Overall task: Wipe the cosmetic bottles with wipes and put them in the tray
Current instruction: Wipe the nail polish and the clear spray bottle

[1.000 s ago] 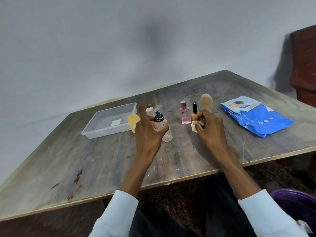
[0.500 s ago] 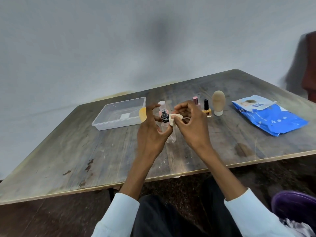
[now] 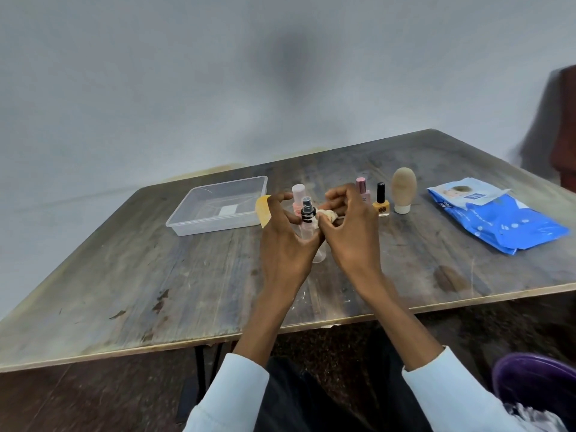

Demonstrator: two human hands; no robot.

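Wiping the spray bottle (image 3: pixel 308 226), near side of the tray (image 3: pixel 199 224).
My left hand (image 3: pixel 285 244) gripped it; my right hand (image 3: pixel 350 235) pinched the wipe (image 3: pixel 327 216) against its neck. Next, I judged: finish, then tray it.

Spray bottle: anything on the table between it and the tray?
Mostly open. The spray bottle is held by the left hand, with the tray to its left. Only a yellow item at the tray's near right corner stands between; lifting over it should clear.
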